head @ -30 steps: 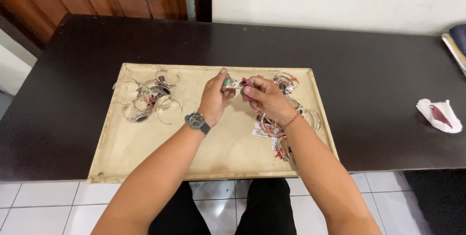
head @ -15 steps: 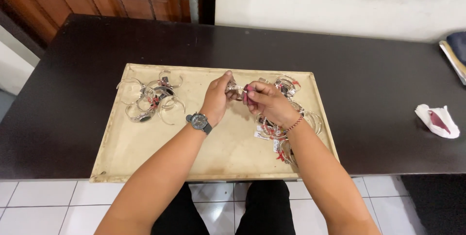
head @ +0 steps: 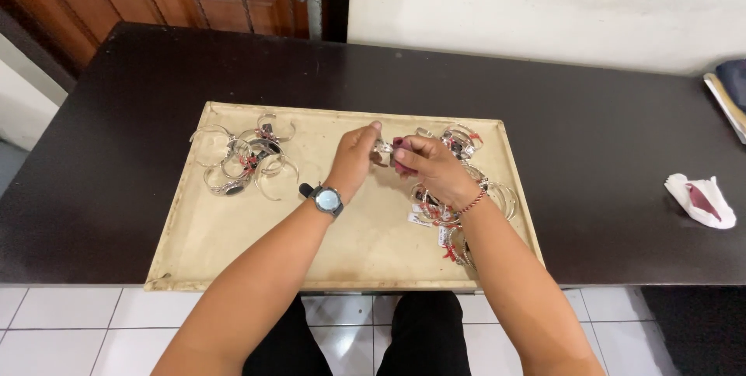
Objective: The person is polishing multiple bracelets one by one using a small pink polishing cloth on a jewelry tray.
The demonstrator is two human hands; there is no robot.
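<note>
Both forearms reach forward and angle inward, so the hands meet nearly fingertip to fingertip. The left hand (head: 356, 157) is curled, thumb and fingers pinched together, index raised. The right hand (head: 429, 166) faces it, fingers bent and closed in a pinch, wrist slightly flexed.

Shiny metal bangles (head: 241, 160) lie on a matt beige tray (head: 233, 248); table (head: 606, 135) dark, smooth.

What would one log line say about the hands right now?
left hand: holds silver bangle | right hand: rubs it with pink cloth | over beige tray
</note>
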